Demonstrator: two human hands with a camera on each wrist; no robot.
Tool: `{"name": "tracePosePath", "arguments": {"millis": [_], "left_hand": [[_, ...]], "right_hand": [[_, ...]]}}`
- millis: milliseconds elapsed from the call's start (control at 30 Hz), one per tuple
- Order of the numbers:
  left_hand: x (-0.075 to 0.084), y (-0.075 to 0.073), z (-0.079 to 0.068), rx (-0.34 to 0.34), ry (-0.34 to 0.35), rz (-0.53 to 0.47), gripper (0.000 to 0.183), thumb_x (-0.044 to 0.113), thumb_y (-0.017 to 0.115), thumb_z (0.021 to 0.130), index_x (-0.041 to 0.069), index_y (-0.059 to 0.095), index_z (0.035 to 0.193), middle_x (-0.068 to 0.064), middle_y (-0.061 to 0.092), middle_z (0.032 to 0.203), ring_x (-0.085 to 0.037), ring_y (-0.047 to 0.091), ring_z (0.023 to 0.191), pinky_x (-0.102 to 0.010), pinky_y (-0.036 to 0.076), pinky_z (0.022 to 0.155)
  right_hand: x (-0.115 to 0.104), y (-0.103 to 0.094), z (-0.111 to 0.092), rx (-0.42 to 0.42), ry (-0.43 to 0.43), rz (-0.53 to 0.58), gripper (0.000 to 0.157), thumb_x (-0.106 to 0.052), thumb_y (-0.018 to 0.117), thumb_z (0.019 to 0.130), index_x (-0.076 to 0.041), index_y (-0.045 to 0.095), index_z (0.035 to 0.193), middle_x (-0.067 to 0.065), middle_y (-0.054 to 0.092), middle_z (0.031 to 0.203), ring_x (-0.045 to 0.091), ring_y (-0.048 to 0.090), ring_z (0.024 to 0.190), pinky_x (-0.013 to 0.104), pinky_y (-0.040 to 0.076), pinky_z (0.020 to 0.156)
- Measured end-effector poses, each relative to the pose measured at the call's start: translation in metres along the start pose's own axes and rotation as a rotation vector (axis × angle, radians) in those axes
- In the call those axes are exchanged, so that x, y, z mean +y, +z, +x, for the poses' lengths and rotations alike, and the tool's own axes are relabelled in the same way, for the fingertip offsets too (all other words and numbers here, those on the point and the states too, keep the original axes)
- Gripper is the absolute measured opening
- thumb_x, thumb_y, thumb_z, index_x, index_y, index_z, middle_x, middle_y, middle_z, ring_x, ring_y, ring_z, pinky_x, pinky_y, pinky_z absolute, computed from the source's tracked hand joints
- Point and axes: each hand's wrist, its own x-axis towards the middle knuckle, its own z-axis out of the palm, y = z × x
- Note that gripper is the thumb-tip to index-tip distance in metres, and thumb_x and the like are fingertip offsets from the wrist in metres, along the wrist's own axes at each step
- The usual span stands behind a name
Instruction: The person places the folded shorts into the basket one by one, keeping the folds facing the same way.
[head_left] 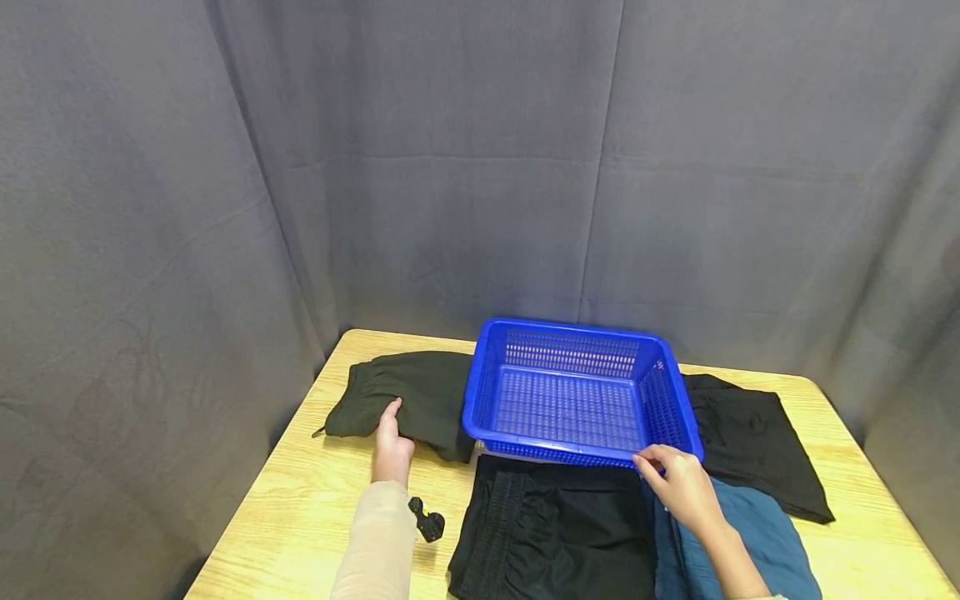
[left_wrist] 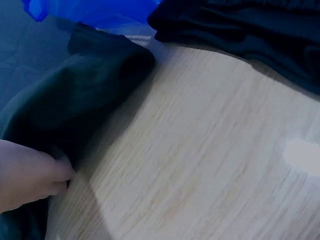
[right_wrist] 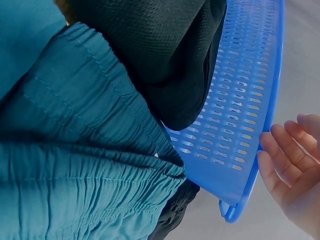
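At the table's left side, folded dark green pants point(head_left: 420, 383) lie with a cord end at their outer edge. My left hand point(head_left: 393, 442) grips their near edge; in the left wrist view the hand point(left_wrist: 32, 175) has curled fingers at the dark cloth point(left_wrist: 75, 95). The blue plastic basket point(head_left: 562, 447) stands to the right, its inside bare. My right hand point(head_left: 681, 487) is at its near right corner. Seen from the right wrist, that hand's point(right_wrist: 295, 165) loosely bent fingers have their tips right at the basket rim point(right_wrist: 274, 100).
Black pants point(head_left: 562, 533) with an elastic waistband lie in front of the basket, beside blue-teal pants point(head_left: 765, 533). Another black folded garment point(head_left: 757, 442) lies at the right. A small black object point(head_left: 427, 520) shows beside the left sleeve. Grey curtains point(head_left: 480, 167) hang behind the wooden table point(head_left: 277, 517).
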Motion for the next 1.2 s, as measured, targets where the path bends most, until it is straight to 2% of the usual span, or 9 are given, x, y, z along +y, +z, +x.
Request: {"name": "tracePosePath", "arguments": {"millis": [100,200,400,533,567,767,1033,1133,1200], "left_hand": [[0.003,0.012,-0.017,-0.024,0.004,-0.016,0.064,0.011,0.042,0.094,0.012,0.006,0.148,-0.001,0.011,0.152,-0.016,0.016,0.137,-0.028,0.019,0.109],[0.0,0.001,-0.002,-0.065,0.014,-0.067,0.062,0.008,0.038,0.095,0.012,0.006,0.147,-0.001,0.012,0.152,-0.015,0.017,0.136,-0.028,0.019,0.109],[-0.014,-0.067,0.116,-0.132,0.076,-0.086,0.072,0.003,0.057,0.086,0.015,0.017,0.145,0.0,0.032,0.14,-0.016,0.037,0.123,-0.031,0.036,0.098],[-0.015,-0.084,0.158,-0.129,0.067,-0.156,0.063,-0.002,0.052,0.085,0.013,0.025,0.14,-0.003,0.034,0.139,-0.02,0.037,0.125,-0.036,0.035,0.1],[-0.01,-0.075,0.143,-0.136,0.061,-0.183,0.06,-0.003,0.048,0.086,0.011,0.026,0.14,-0.004,0.033,0.141,-0.021,0.035,0.127,-0.037,0.032,0.103],[-0.002,-0.055,0.117,-0.235,0.063,-0.277,0.06,-0.003,0.043,0.089,0.013,0.022,0.143,0.0,0.029,0.144,-0.018,0.029,0.131,-0.036,0.028,0.106],[0.011,-0.045,0.114,-0.26,0.065,-0.234,0.067,-0.003,0.058,0.082,0.013,0.026,0.14,-0.002,0.034,0.138,-0.02,0.039,0.123,-0.037,0.038,0.098],[0.017,-0.023,0.089,-0.26,0.081,-0.185,0.068,-0.003,0.055,0.084,0.011,0.022,0.142,-0.004,0.032,0.14,-0.021,0.038,0.125,-0.035,0.037,0.099],[0.022,0.0,0.056,-0.234,0.076,-0.172,0.067,-0.004,0.046,0.088,0.01,0.015,0.145,-0.003,0.025,0.145,-0.02,0.032,0.13,-0.034,0.032,0.103]], "right_hand": [[0.0,-0.002,-0.001,0.002,0.002,0.0,0.005,-0.01,0.068,0.081,-0.007,0.067,0.077,0.001,0.062,0.072,0.013,0.054,0.063,0.034,0.049,0.057],[-0.001,-0.003,-0.001,0.002,0.009,0.003,0.005,-0.009,0.067,0.081,-0.007,0.067,0.077,0.0,0.061,0.071,0.012,0.053,0.062,0.033,0.049,0.057],[0.0,-0.002,-0.001,-0.004,0.014,0.007,0.004,-0.009,0.067,0.081,-0.006,0.067,0.078,0.0,0.061,0.071,0.012,0.053,0.062,0.032,0.049,0.057],[0.002,0.0,-0.002,0.02,-0.009,0.0,0.004,-0.008,0.068,0.08,-0.008,0.067,0.076,-0.002,0.06,0.069,0.01,0.051,0.061,0.03,0.048,0.056],[0.002,0.0,-0.002,0.026,-0.013,0.0,0.005,-0.008,0.069,0.08,-0.008,0.067,0.075,-0.002,0.059,0.069,0.01,0.051,0.061,0.029,0.048,0.055],[0.003,0.002,-0.002,0.04,-0.022,0.001,0.005,-0.008,0.069,0.079,-0.009,0.067,0.074,-0.003,0.059,0.068,0.009,0.049,0.059,0.028,0.046,0.053],[0.004,0.005,-0.004,0.022,-0.027,0.006,0.005,-0.007,0.069,0.079,-0.008,0.066,0.075,-0.001,0.062,0.071,0.01,0.052,0.061,0.03,0.048,0.055],[0.004,0.005,-0.004,0.028,-0.036,0.008,0.005,-0.007,0.069,0.078,-0.009,0.066,0.074,0.0,0.063,0.072,0.01,0.053,0.062,0.031,0.048,0.056],[0.004,0.005,-0.004,0.031,-0.039,0.008,0.006,-0.006,0.069,0.078,-0.009,0.066,0.074,0.0,0.062,0.072,0.01,0.053,0.061,0.031,0.048,0.055]]}}
